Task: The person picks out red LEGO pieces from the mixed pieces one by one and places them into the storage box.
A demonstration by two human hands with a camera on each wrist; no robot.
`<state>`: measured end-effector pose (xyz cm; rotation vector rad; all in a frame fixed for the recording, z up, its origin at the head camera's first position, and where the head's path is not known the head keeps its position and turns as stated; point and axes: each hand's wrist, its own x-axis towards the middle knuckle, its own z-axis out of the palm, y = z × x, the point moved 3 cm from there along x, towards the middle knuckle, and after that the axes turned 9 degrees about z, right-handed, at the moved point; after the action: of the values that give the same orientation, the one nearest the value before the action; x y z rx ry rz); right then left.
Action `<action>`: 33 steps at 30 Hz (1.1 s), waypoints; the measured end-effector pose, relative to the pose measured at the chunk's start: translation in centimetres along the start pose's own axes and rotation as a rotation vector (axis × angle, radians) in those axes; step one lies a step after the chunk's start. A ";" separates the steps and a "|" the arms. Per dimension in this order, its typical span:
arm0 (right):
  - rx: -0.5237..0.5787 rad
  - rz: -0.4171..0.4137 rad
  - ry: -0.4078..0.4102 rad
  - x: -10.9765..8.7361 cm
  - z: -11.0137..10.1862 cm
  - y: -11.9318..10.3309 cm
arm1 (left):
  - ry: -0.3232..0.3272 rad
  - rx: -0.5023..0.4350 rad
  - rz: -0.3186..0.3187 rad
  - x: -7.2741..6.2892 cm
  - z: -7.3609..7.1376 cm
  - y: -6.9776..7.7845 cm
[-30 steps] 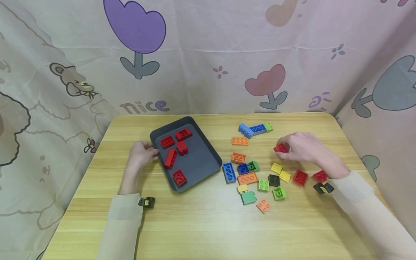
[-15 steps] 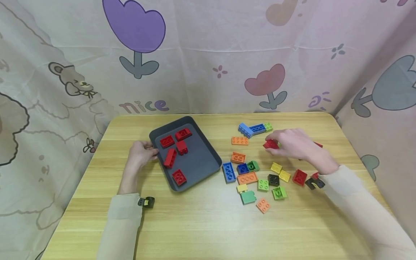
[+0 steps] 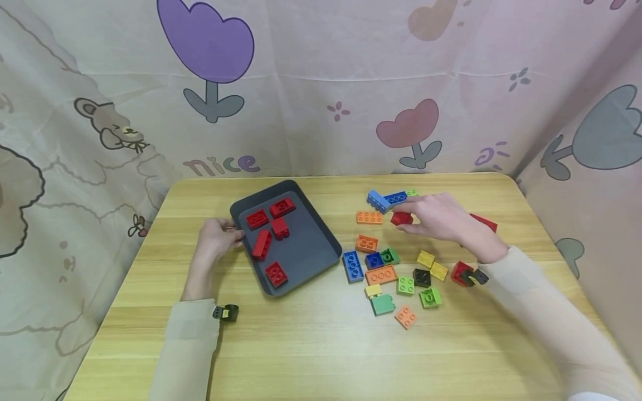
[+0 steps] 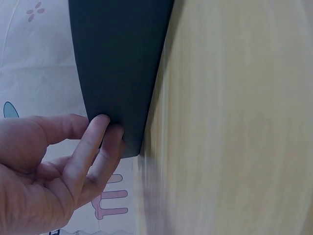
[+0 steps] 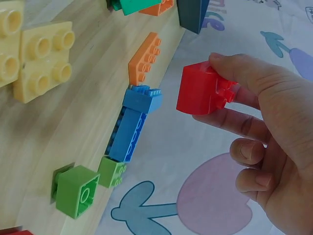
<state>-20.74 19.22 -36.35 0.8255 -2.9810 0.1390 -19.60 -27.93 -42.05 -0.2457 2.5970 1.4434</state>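
My left hand (image 3: 215, 242) holds the left edge of a dark grey tray (image 3: 313, 262). In the left wrist view its fingertips lie against the tray's outer wall (image 4: 120, 58), with the thumb at the rim. Several red toy bricks lie in the tray, one of them (image 3: 276, 274) near its front corner. Between thumb and fingers, my right hand (image 3: 441, 217) pinches another red brick (image 3: 402, 219). The right wrist view shows this brick (image 5: 198, 90) raised over the table, its studs toward the palm; ring and little fingers curl free of it.
Loose bricks spread right of the tray: orange (image 3: 369, 217), blue (image 3: 353, 266), yellow (image 3: 426, 258), black (image 3: 422, 277), green (image 3: 383, 304). Red bricks (image 3: 484, 223) lie by the right forearm. A joined blue piece (image 3: 378, 201) is at the back, before the patterned curtain (image 3: 311, 133).
My right hand has moved left with the red brick, from the right side of the loose bricks toward the tray. The left hand and tray have stayed in place.
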 end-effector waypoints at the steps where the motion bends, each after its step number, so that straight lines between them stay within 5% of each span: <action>1: -0.002 -0.003 -0.004 0.1 0.0 -0.1 | -0.011 0.004 0.004 0.0 0.0 0.0; 33: -0.026 -0.203 0.077 4.0 -0.4 -5.2 | -0.028 -0.008 0.021 -0.2 -0.1 0.1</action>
<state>-21.46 12.77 -35.33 1.0863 -2.8011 0.1200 -19.41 -27.92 -41.88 -0.1984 2.5799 1.4534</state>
